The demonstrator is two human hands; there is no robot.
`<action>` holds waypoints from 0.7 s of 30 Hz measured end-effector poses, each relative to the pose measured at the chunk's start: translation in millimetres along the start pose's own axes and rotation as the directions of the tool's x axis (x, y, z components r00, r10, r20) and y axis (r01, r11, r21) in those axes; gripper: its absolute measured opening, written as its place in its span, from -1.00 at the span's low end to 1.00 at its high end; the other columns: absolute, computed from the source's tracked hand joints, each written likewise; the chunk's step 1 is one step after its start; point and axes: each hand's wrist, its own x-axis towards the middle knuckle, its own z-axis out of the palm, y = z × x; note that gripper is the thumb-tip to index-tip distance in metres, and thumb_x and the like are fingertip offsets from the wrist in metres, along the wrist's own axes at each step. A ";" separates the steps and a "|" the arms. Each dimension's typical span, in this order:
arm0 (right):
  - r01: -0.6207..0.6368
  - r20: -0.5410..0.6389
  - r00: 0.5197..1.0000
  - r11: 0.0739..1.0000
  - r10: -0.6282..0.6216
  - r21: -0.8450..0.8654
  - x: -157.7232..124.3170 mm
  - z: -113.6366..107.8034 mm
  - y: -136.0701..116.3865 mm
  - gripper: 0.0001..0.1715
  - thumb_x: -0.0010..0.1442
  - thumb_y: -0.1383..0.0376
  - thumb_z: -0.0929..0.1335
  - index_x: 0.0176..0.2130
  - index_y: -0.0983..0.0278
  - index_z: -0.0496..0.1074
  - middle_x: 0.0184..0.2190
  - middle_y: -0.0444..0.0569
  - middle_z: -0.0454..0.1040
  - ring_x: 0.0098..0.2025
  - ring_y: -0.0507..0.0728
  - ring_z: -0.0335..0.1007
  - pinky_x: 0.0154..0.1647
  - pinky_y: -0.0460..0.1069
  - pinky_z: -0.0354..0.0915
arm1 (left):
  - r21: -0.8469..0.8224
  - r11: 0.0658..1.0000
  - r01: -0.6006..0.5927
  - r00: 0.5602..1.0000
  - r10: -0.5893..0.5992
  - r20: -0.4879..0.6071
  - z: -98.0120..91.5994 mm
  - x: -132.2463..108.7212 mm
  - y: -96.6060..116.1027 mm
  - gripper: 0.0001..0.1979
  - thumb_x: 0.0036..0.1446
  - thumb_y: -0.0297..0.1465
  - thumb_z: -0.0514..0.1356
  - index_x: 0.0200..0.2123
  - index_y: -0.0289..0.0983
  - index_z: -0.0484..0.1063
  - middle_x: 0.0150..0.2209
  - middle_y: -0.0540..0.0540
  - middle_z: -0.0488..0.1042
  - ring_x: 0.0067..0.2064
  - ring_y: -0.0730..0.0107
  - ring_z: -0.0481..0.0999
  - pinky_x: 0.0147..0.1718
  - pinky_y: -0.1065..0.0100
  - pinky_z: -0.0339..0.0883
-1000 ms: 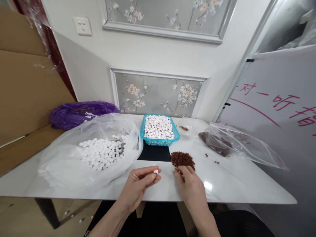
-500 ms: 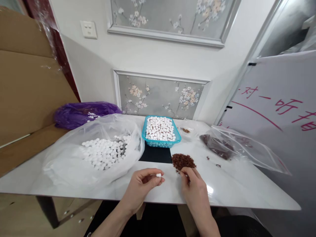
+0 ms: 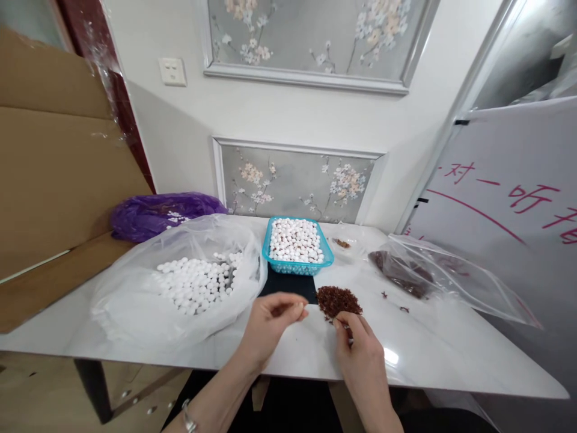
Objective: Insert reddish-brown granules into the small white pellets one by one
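My left hand (image 3: 273,322) is closed in a pinch over the table's front part, thumb against fingertips; what lies between them is hidden. My right hand (image 3: 363,349) pinches at the near edge of a heap of small reddish-brown pieces (image 3: 338,299), and anything in that pinch is too small to make out. Beyond both hands stands a turquoise plastic basket (image 3: 297,268) filled with small round white pieces (image 3: 295,240). To the left, an open clear plastic bag (image 3: 130,307) holds many more loose white pieces (image 3: 198,282).
A dark flat mat (image 3: 288,287) lies under the basket's front. Zip bags with brown contents (image 3: 401,273) and a small clear bag (image 3: 351,240) rest at right. A purple bag (image 3: 166,210) and cardboard (image 3: 54,180) stand left. The wall is behind.
My left hand has moved slightly up and right, and the white piece seen in its fingertips is no longer visible. My right hand stays by the heap. The view has shifted slightly.
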 end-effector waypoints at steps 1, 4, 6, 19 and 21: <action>-0.013 -0.001 1.000 1.000 0.013 0.004 -0.8 0.2 1.1 -0.77 0.21 0.25 0.17 -0.31 0.25 0.35 -0.39 -0.01 0.47 -0.42 0.12 0.40 -0.39 -0.03 0.27 | 0.072 0.994 -0.079 0.997 0.080 -0.016 6.4 13.1 5.7 -0.81 0.01 -0.35 0.23 -0.32 -0.33 0.54 -0.30 -0.18 0.58 -0.29 0.22 0.56 -0.22 0.24 0.42; -0.059 0.017 0.998 0.998 0.059 0.000 -3.0 -0.7 4.5 -0.78 0.20 0.21 0.18 -0.30 0.23 0.34 -0.46 -0.06 0.49 -0.49 0.12 0.41 -0.45 -0.05 0.28 | 0.306 0.928 -0.211 0.972 0.232 -0.033 22.2 62.0 21.9 -0.76 0.06 -0.41 0.16 -0.19 -0.31 0.52 -0.20 -0.20 0.57 -0.17 0.17 0.54 -0.10 0.19 0.36; -0.074 0.032 0.997 0.997 0.074 -0.005 -4.0 -1.3 7.3 -0.78 0.18 0.18 0.18 -0.31 0.21 0.33 -0.48 -0.08 0.49 -0.53 0.11 0.42 -0.49 -0.05 0.28 | 0.404 0.888 -0.219 0.963 0.263 -0.057 24.6 94.1 28.0 -0.71 0.01 -0.50 0.18 -0.15 -0.32 0.51 -0.08 -0.25 0.52 -0.06 0.12 0.49 0.00 0.16 0.25; -0.004 0.046 0.999 1.000 0.005 -0.010 -6.4 3.7 8.0 -0.68 0.23 0.15 0.14 -0.27 0.20 0.40 -0.25 -0.01 0.49 -0.35 0.17 0.45 -0.38 0.00 0.32 | 0.814 0.557 -0.164 0.973 0.227 0.041 -47.3 90.0 75.6 -0.68 0.07 -0.42 0.08 -0.13 -0.29 0.52 -0.11 -0.17 0.55 -0.10 0.19 0.49 -0.08 0.31 0.25; -0.013 0.045 0.999 1.000 0.013 0.014 -5.8 4.1 7.3 -0.68 0.24 0.15 0.14 -0.27 0.20 0.39 -0.25 -0.01 0.48 -0.35 0.15 0.44 -0.37 -0.01 0.31 | 0.879 0.466 -0.101 0.985 0.170 0.023 -76.0 69.4 85.2 -0.75 0.00 -0.41 0.14 -0.26 -0.23 0.57 -0.19 -0.14 0.59 -0.12 0.12 0.49 -0.12 0.29 0.25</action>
